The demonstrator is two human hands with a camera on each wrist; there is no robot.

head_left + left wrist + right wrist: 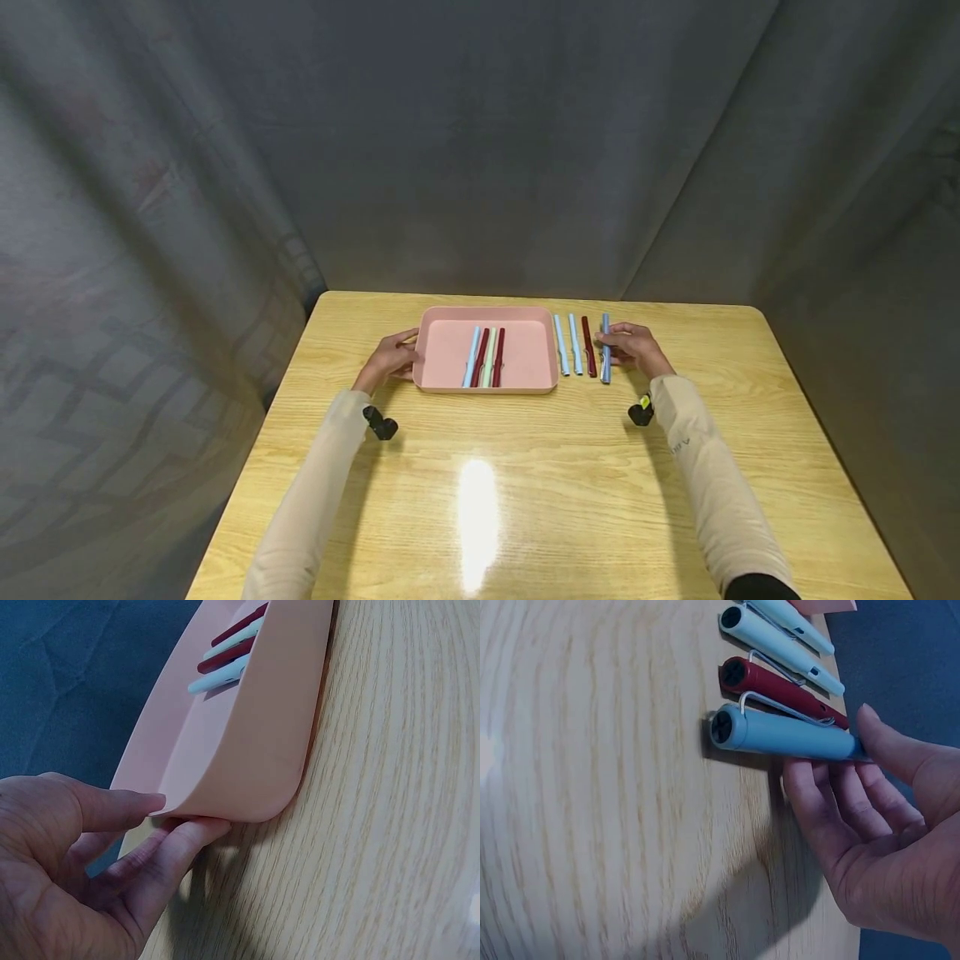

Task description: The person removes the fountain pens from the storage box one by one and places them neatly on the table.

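A pink tray [450, 350] lies at the far middle of the wooden table [480, 467], with several pens [485, 357] side by side in it: light blue, dark red and pale green. My left hand [393, 354] pinches the tray's [255, 750] left corner, thumb [112, 806] on the rim and a finger under it. Right of the tray lie two light blue pens [567, 344], a dark red pen [589, 358] and a blue pen [605, 367]. My right hand [611, 346] pinches that blue pen [780, 733], thumb [900, 750] on top, fingers beneath.
Grey curtains close in the table at the back and on both sides. The table's near half shows bare wood with a lamp glare [477, 517]. A small black camera sits on each wrist [381, 423].
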